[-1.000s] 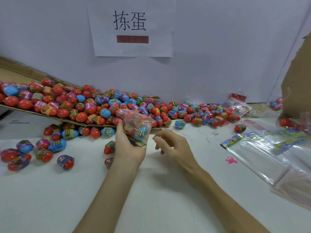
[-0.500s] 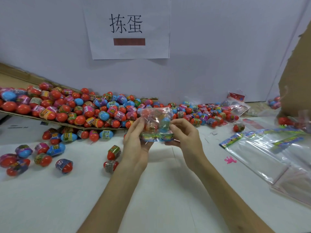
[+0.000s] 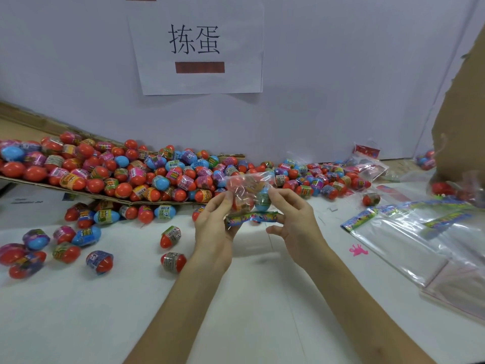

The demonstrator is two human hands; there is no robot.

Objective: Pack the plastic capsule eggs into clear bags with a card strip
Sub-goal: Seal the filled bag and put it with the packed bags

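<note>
Surface (image 3: 262,311) is white and wide, with the loose egg pile (image 3: 118,169) heaped on a tilted cardboard sheet (image 3: 105,197) along the back and strays rolled off in front of it. A stack of empty clear bags (image 3: 420,240) lies off to the person's right.

The filled bag (image 3: 249,189) is up in the air in front of the pile, between both hands. The left hand (image 3: 212,227) pinches its left edge, and the right hand (image 3: 296,224) pinches the right side, fingers curled by the end of the card strip (image 3: 252,218) running along the bottom.

Guessing it's a light package, but the film looks thin, crinkly and slick. The hard eggs inside probably roll, so squeezing the middle would just shift them. The strip looks like the stiffest part, so it's the best place to grab, one end each.

Glare hides how many eggs are in there; only a blue egg (image 3: 262,200) reads clearly. Can't tell if the strip is actually fastened. A brown panel (image 3: 462,114) cuts off the far right.
</note>
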